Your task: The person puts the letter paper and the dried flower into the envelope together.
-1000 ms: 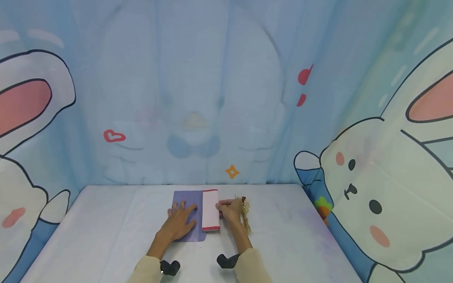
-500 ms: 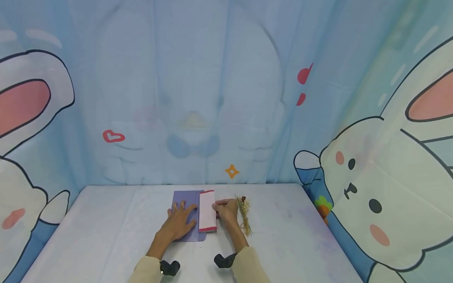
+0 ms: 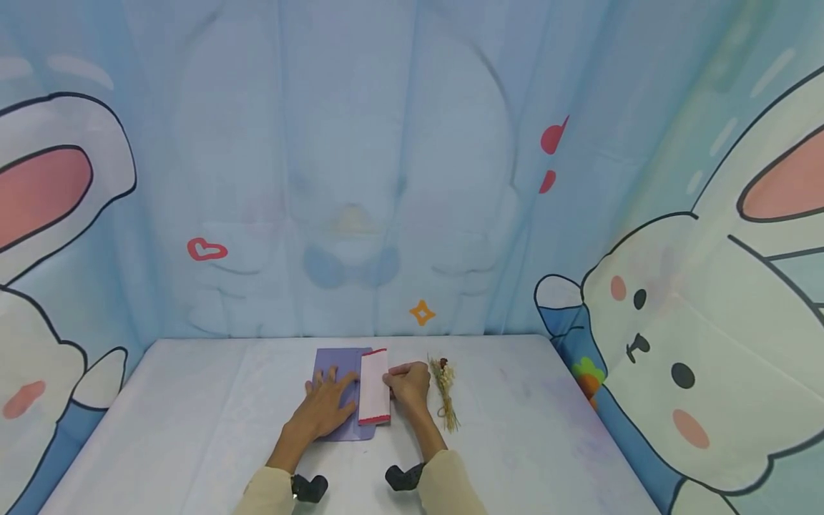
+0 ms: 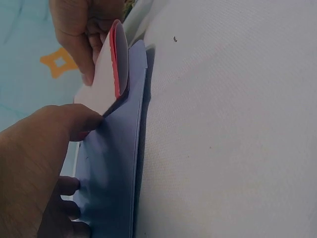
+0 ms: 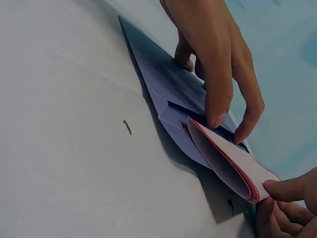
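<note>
A purple envelope (image 3: 347, 429) lies on the white-covered table. My left hand (image 3: 328, 402) rests on it with fingers spread, pressing it down; the thumb and a finger sit near its opening in the right wrist view. A folded pale-pink sheet (image 3: 373, 388) with red edges overlaps the envelope's right part. In the right wrist view, the sheet's (image 5: 247, 166) folds bow apart and its near end lies at the opening, over the flap side of the envelope (image 5: 158, 69). My right hand (image 3: 410, 386) pinches the sheet's right edge between thumb and fingers.
A small bunch of dried flowers (image 3: 445, 393) lies right of my right hand. Small dark bits, such as a brown scrap (image 5: 127, 127), are on the tablecloth (image 3: 528, 429). Behind the table hangs a blue curtain (image 3: 386, 143) with cartoon rabbits.
My right hand has moved left with the folded sheet, which now overlaps more of the envelope. The dried flowers have come into fuller view. My left hand stays in place.
</note>
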### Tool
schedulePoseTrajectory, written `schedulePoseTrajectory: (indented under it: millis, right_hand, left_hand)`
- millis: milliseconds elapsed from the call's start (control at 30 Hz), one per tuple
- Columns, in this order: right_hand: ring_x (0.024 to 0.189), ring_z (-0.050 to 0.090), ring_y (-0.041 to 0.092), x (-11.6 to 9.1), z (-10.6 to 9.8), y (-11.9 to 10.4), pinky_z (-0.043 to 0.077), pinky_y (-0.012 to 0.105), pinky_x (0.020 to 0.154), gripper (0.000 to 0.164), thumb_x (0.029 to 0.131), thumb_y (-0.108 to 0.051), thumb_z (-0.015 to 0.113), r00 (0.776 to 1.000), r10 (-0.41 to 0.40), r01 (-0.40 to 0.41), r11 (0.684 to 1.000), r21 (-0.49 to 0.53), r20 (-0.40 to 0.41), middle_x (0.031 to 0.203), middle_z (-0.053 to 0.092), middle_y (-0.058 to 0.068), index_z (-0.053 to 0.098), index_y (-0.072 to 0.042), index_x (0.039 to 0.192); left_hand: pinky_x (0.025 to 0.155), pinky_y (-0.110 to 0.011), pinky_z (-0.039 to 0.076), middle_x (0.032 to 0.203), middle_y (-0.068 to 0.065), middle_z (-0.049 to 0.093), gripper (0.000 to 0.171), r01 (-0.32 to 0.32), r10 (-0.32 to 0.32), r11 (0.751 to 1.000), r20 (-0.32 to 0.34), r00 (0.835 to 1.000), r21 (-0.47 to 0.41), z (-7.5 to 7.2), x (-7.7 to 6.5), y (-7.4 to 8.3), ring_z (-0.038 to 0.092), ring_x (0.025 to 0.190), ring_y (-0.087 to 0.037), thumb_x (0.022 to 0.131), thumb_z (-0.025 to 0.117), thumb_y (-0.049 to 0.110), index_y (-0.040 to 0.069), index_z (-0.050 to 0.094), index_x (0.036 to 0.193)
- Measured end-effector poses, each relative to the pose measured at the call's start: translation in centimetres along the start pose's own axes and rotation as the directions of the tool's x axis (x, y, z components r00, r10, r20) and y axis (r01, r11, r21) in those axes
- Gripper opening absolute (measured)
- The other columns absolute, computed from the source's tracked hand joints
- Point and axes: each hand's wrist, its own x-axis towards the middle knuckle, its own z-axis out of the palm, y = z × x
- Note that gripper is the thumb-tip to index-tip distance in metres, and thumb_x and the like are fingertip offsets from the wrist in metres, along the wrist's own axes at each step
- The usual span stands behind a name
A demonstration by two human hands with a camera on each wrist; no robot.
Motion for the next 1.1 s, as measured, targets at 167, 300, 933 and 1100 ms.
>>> schedulePoseTrajectory:
  millis: [167,300,933,1100]
  right_hand:
    - [0.052,0.063,0.012,0.0,0.4,-0.2,0.053,0.025,0.050,0.006,0.085,0.004,0.085,1.000,-0.014,0.013,1.000,-0.028,-0.015,0.070,0.075,0.013,0.079,0.004,0.084]
    - [0.051,0.064,0.013,-0.1,0.8,-0.1,0.054,0.026,0.051,0.007,0.084,0.004,0.085,0.999,-0.038,0.036,0.998,-0.054,-0.023,0.069,0.075,0.013,0.079,0.004,0.083]
    - [0.055,0.063,0.015,-0.2,2.0,-0.4,0.054,0.029,0.053,0.011,0.082,0.002,0.089,0.996,-0.092,0.089,0.983,-0.162,-0.015,0.069,0.074,0.011,0.079,0.001,0.077]
    - [0.049,0.063,0.014,0.2,2.5,0.3,0.053,0.028,0.048,0.014,0.079,0.003,0.090,0.987,-0.160,0.156,0.973,-0.173,-0.009,0.063,0.072,0.009,0.077,0.001,0.073]
  left_hand:
    - [0.120,-0.086,0.025,0.165,-0.039,0.040,0.050,0.000,0.000,1.000,-0.001,1.000,0.003,0.0,0.2,-0.1,0.028,0.154,-0.072,0.103,0.067,0.028,0.017,0.059,0.151]
    - [0.119,-0.086,0.026,0.165,-0.039,0.041,0.051,0.000,0.000,1.000,-0.004,1.000,0.002,0.1,0.2,-0.2,0.029,0.154,-0.072,0.102,0.066,0.027,0.016,0.059,0.151]
    - [0.116,-0.087,0.027,0.162,-0.040,0.042,0.052,-0.033,0.032,0.999,-0.047,0.998,-0.021,0.0,0.0,-0.2,0.031,0.151,-0.074,0.099,0.063,0.027,0.012,0.060,0.149]
    - [0.116,-0.088,0.027,0.162,-0.041,0.042,0.052,-0.040,0.039,0.999,-0.052,0.998,-0.026,0.0,-0.1,-0.3,0.031,0.150,-0.075,0.100,0.063,0.026,0.011,0.059,0.149]
